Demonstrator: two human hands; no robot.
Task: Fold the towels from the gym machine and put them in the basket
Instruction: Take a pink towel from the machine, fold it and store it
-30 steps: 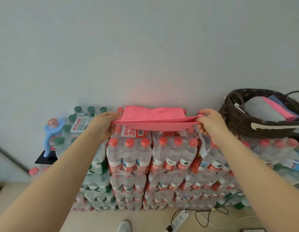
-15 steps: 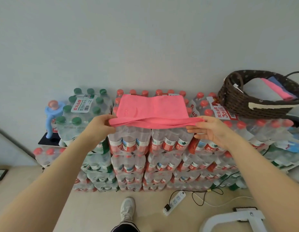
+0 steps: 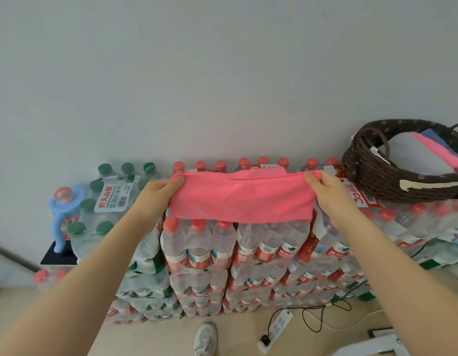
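Stacked water-bottle packs (image 3: 235, 250) line the wall across mid-frame. At right, my brown basket (image 3: 371, 173) holds folded grey, pink and blue towels. My left hand (image 3: 158, 194) and right hand (image 3: 328, 191) pinch the pink towel (image 3: 240, 199) ends.

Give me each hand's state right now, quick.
Left hand: gripping the left end of the pink towel.
Right hand: gripping the towel's right end.
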